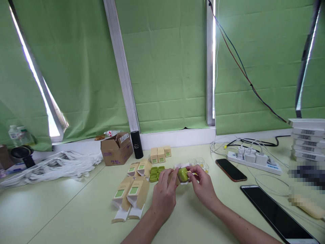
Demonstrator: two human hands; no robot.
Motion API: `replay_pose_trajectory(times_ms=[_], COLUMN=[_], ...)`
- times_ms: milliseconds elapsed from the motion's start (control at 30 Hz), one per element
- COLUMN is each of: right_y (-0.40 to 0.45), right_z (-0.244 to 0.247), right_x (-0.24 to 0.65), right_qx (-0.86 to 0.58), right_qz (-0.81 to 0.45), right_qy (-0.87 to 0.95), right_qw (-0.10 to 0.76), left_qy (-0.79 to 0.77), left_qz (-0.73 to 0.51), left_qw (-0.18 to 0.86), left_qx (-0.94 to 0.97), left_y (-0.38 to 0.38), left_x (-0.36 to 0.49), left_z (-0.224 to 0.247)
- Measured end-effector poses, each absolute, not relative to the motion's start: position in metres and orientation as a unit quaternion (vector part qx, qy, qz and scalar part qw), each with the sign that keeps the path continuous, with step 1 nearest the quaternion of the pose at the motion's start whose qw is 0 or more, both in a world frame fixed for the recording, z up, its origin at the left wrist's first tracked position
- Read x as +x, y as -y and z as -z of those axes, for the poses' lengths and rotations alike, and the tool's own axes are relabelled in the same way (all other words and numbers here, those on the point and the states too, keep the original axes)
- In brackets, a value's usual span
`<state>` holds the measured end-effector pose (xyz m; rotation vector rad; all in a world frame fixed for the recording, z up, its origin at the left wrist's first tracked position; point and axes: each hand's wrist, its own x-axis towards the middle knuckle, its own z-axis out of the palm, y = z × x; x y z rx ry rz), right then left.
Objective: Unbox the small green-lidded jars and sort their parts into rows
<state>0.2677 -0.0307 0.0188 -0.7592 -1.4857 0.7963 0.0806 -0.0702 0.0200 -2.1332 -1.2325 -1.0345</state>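
Between my hands is a small rounded green object [183, 174] with a pale string-like piece at its right side. My right hand [203, 186] pinches that side with thumb and forefinger. My left hand [165, 193] is closed on a small cardboard box, mostly hidden by its fingers, beside the green object. Green square cups [153, 177] stand just left of my left hand. Several tan boxes with green labels [137, 191] lie further left, the nearer ones with white flaps open. Clear round cups [199, 162] sit behind my right hand.
Three small closed boxes [160, 154] stand at the back, near a black cylinder [137, 145] and a brown carton [116, 149]. On the right are a phone [231, 169], a tablet [276, 213], a power strip [254, 162] with cables, and stacked white boxes [308, 139].
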Motion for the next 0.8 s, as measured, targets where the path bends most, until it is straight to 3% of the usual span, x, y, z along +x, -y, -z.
replay_pose_trajectory(times_ms=[333,700,800], right_y=[0.031,0.040,0.038], right_z=[-0.029,-0.022,-0.020], right_x=[0.270,0.260,0.256], right_qx=[-0.270,-0.230,-0.241], right_qz=[-0.506,-0.627,-0.615], right_qy=[0.512,0.597,0.611], right_qw=[0.640,0.444,0.437], left_qy=[0.461,0.416,0.404], left_qz=[0.368,0.306,0.300], left_qw=[0.250,0.329,0.336], left_qx=[-0.768,-0.791,-0.796], left_y=[0.068,0.071,0.072], left_x=[0.079,0.079,0.081], left_z=[-0.020,-0.021,-0.023])
